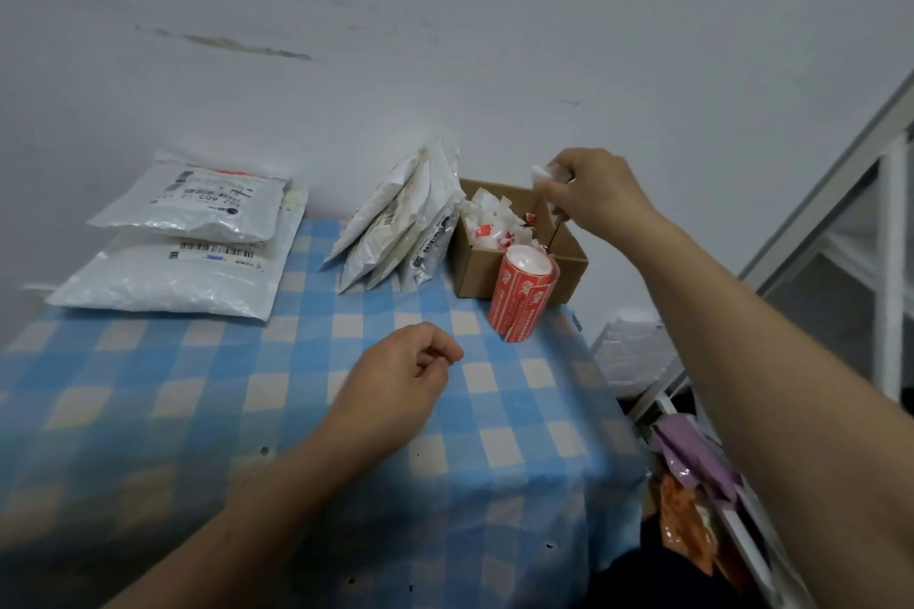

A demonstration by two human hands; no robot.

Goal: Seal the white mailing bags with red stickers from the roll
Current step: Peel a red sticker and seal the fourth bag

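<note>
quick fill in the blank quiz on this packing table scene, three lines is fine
The red sticker roll stands upright in front of the cardboard ____.
The ____ hand pinches a white paper scrap over that box.
The tablecloth is checked white and ____.
Missing: box, right, blue.

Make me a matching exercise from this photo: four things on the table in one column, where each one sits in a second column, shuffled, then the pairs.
Things
1 sticker roll
2 flat bags
3 leaning bags
4 paper scraps

Places
A inside the cardboard box
B stacked at the far left
C propped against the box's left side
D upright in front of the box

Pairs: 1-D, 2-B, 3-C, 4-A
</note>
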